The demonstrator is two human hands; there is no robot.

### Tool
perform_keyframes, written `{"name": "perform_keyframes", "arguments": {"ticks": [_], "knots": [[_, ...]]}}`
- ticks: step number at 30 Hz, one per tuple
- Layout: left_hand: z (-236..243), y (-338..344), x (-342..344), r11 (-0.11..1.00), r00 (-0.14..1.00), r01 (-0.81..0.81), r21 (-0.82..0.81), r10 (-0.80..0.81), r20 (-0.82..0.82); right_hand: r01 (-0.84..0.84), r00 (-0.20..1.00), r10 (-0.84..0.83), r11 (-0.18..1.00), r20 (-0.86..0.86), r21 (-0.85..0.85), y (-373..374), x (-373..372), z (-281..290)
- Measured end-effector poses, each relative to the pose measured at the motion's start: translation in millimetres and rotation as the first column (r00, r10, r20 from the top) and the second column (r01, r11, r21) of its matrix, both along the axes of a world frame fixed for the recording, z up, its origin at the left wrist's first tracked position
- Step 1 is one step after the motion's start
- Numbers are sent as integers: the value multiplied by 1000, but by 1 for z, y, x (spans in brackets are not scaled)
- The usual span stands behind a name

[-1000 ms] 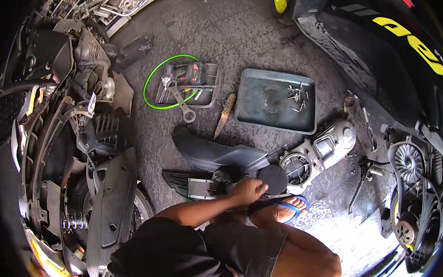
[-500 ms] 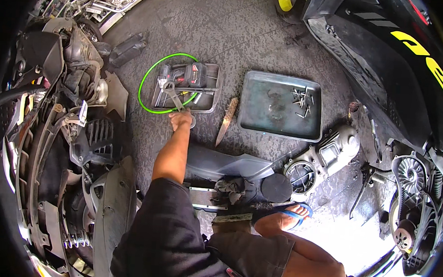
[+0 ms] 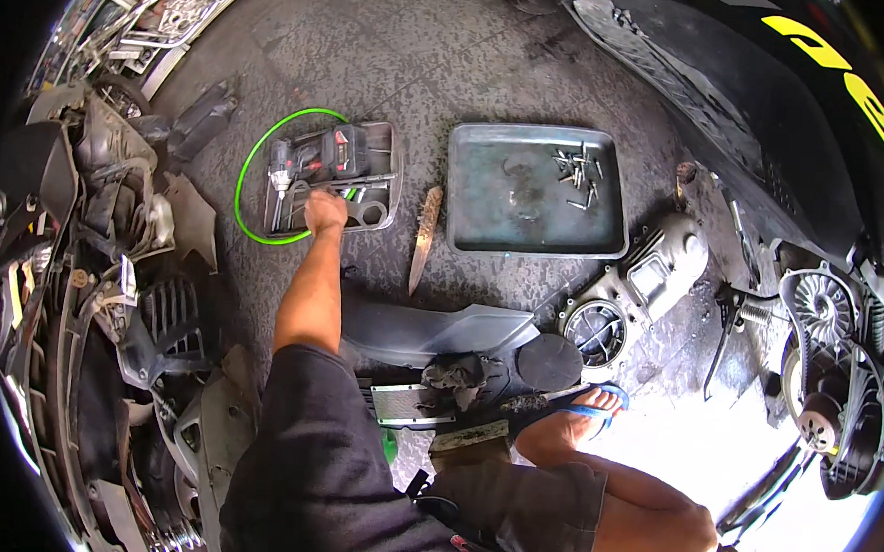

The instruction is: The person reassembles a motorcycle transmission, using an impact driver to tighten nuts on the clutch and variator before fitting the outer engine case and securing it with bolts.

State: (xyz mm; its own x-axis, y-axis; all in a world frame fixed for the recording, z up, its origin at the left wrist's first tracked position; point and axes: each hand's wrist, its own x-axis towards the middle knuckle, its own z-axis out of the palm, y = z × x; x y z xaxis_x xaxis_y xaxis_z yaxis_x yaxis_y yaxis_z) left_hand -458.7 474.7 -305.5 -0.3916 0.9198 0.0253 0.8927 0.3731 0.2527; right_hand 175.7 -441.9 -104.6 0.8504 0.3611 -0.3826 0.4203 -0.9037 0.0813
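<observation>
My left hand (image 3: 325,212) reaches over the near edge of a small grey tray (image 3: 393,194), fingers closed around a flat metal wrench. The wrench's large ring end (image 3: 370,213) shows to the right of the hand; my fingers cover its middle. Beside it in the tray lie a cordless impact driver (image 3: 282,166) with a black battery (image 3: 344,151), and a long dark bar (image 3: 367,180). A bright green hoop (image 3: 248,166) loops around the tray's left side and passes under the tools. My right hand does not show.
A larger tray (image 3: 453,192) with several bolts (image 3: 579,173) stands to the right. Between the trays lies a rusty blade-shaped strip (image 3: 425,240). Nearer are a grey plastic panel (image 3: 429,333) and a metal engine cover (image 3: 668,253). Motorcycle parts (image 3: 127,190) crowd the left; a scooter body (image 3: 740,122) stands right.
My left hand has moved forward with the wrench, from the tray's near edge to over its inside. The wrench's ring end is now within the tray. The whole view has shifted slightly.
</observation>
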Motion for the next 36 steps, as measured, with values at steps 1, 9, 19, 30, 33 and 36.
{"name": "perform_keyframes", "arguments": {"ticks": [1,9,19,30,33,36], "knots": [[4,5,2,996,998,40,-74,-44,-47,25,999,-25,999,-22,-27,1,-3,1],[14,25,10,913,986,-42,-406,-27,-163,70,996,-74,995,-57,-74,49,-42,10],[-41,28,-27,963,993,63,-262,-87,-81,119,991,-123,990,-54,-81,46,-66,10],[3,2,-34,901,-190,-396,179,-272,943,107,991,-115,988,-68,-113,43,-71,13],[11,15,-41,916,-514,-396,67,-282,810,109,991,-117,987,-65,-117,44,-73,15],[7,33,-42,860,-377,-505,-66,-151,914,111,991,-119,987,-67,-115,43,-75,14]]}}
